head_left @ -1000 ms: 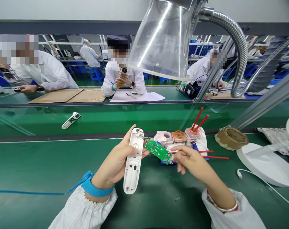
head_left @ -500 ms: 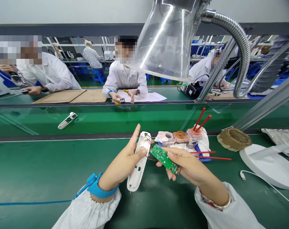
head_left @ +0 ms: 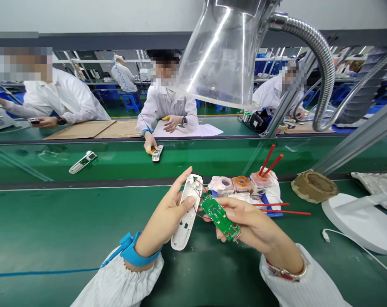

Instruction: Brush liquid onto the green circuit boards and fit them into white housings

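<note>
My left hand [head_left: 171, 213] grips a long white plastic housing half [head_left: 184, 226], thumb pressed on its inner face and index finger stretched out. Between finger and thumb, my right hand [head_left: 247, 217] holds a green circuit board [head_left: 220, 216], tilted, with its component side facing up. Thin red and dark wires [head_left: 198, 200] run from the top of the housing to the board. Both parts are held above the green bench, side by side and apart. A blue wrist strap [head_left: 140, 256] with a cord circles my left wrist.
Small tape-wrapped containers [head_left: 241, 184] and red sticks [head_left: 284, 212] lie beyond my right hand. A brown tape roll [head_left: 314, 186] and a white lamp base [head_left: 362, 221] stand right. Overhead hangs a clear hood [head_left: 222, 55]. Another housing [head_left: 83, 162] lies on the green belt [head_left: 123, 157]; co-workers sit opposite.
My right hand has turned the circuit board slightly more upright. The co-worker opposite has reached forward and put a white device on the belt. The housing on the belt has moved left.
</note>
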A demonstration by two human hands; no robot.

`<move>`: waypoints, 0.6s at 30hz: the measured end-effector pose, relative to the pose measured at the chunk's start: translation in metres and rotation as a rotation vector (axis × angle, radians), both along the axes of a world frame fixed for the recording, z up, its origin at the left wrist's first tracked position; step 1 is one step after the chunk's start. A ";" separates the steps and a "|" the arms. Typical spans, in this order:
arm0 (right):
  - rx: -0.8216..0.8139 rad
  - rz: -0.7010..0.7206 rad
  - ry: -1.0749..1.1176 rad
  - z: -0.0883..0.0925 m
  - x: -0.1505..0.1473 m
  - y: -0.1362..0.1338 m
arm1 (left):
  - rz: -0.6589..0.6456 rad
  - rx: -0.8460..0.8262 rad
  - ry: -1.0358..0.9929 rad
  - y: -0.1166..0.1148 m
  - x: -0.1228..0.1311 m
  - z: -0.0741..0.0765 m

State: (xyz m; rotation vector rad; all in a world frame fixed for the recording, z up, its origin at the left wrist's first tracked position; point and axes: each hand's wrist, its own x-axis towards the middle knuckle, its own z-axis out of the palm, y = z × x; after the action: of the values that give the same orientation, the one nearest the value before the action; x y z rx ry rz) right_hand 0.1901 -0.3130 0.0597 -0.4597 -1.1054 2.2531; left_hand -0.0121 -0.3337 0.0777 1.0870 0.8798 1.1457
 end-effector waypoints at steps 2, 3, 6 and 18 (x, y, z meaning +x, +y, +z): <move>0.000 0.018 0.049 -0.003 -0.002 0.000 | 0.023 0.052 0.061 0.000 0.000 -0.002; 0.008 0.020 0.059 -0.004 -0.004 0.000 | 0.056 0.093 0.131 0.000 0.000 -0.004; 0.056 -0.007 -0.001 -0.005 -0.008 0.000 | 0.189 0.309 0.502 0.001 0.001 -0.010; 0.149 -0.505 -0.284 -0.007 -0.036 -0.007 | 0.438 0.607 1.340 0.002 0.015 -0.023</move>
State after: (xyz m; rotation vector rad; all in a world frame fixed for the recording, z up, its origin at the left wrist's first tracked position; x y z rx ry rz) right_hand 0.1538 -0.3198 0.0531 -0.9047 -1.1315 1.6879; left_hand 0.0032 -0.3314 0.0549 2.3348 1.9249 0.9501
